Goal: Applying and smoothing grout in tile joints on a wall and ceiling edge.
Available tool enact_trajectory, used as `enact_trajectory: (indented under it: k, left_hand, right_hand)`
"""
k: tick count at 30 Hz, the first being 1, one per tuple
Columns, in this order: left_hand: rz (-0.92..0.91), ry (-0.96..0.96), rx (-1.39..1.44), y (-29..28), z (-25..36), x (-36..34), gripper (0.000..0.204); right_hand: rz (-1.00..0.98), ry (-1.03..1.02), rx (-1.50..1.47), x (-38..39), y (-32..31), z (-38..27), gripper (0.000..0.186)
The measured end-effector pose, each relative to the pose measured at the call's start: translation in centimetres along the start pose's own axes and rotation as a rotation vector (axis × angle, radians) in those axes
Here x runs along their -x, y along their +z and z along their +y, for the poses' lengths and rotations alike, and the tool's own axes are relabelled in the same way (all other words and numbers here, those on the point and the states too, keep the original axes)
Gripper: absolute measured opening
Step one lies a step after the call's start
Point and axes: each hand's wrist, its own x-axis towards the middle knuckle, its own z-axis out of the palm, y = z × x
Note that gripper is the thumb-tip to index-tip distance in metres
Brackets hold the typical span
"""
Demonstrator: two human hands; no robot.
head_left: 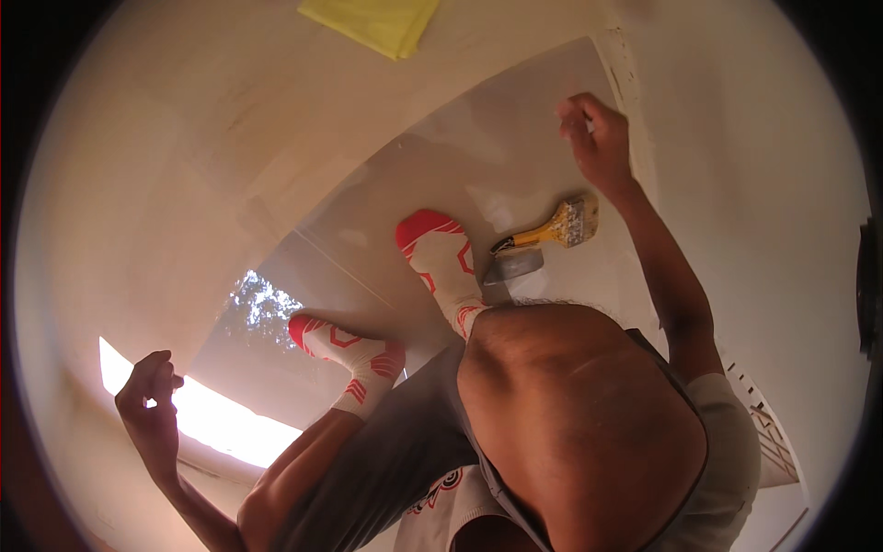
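Note:
My right hand [596, 138] is held out at the upper right, near the corner of floor and wall. Its fingers are curled in; anything small inside them is hidden. At the lower left, my left hand [152, 409] is raised with bent fingers and thumb drawn together, and I see nothing in it. A paintbrush [552, 227] with a yellow handle and paint-caked ferrule lies below my right hand, apart from it. Beside the brush handle is a grey, rounded block-like piece [515, 265] whose kind I cannot tell.
My feet in white and red socks [440, 262] rest on the shiny grey floor [497, 120]. A pale wall [736, 184] rises on the right, another [230, 156] curves along the left. A yellow cloth or sheet [377, 23] shows at the top. Bright light enters through an opening [230, 423].

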Motion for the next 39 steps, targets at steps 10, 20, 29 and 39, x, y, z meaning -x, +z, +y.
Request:
enact_trajectory:
  k: [10, 20, 29, 39]
  left_hand:
    - [0.054, 0.399, -0.112, -0.5, 3.9, -2.2, 0.021]
    - [-0.03, 0.505, 0.062, 1.1, 2.6, -2.2, 0.025]
    - [0.083, 0.269, 0.133, 1.9, -4.4, 1.9, 0.027]
    - [0.14, -0.017, 0.179, 4.6, -8.6, 8.3, 0.03]
  right_hand:
    - [-0.536, -0.242, 0.411, 13.1, 5.0, -0.1, 0.064]
    - [-0.905, -0.241, 0.369, 11.6, 5.7, 0.7, 0.034]
    - [-0.722, -0.432, 0.047, -3.0, 3.5, -12.5, 0.03]
    - [-0.52, -1.709, 0.324, -13.7, 18.6, -24.1, 0.031]
